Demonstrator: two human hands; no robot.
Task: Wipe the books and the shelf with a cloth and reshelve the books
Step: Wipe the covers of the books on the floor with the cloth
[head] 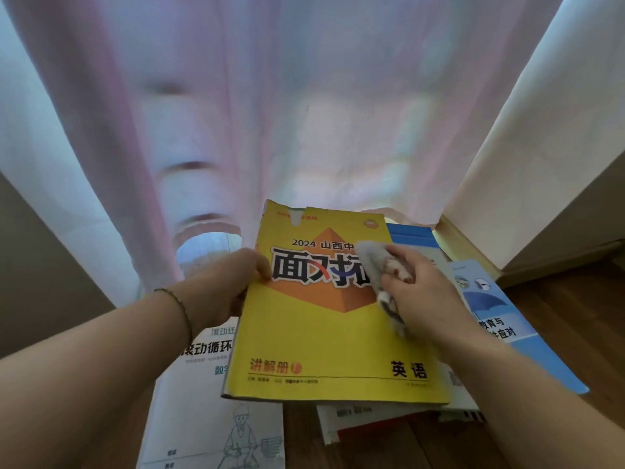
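Wooden floor (558, 316) by a pink curtain (236, 113). The yellow paperback workbook (324, 340) is held up off the floor pile: left hand (233, 282) pinches its left edge to steady it, while right hand (419, 292) clutches a grey patterned cloth (378, 265), rubbing the cover. Blue booklets (507, 326) wait at right.

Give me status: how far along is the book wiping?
Done: nothing shows as finished; no shelf is in view. In hand: the left hand grips the yellow book by its edge while the right hand presses a cloth on its cover. Left: the blue book, the white booklet, other books underneath, then reshelving.
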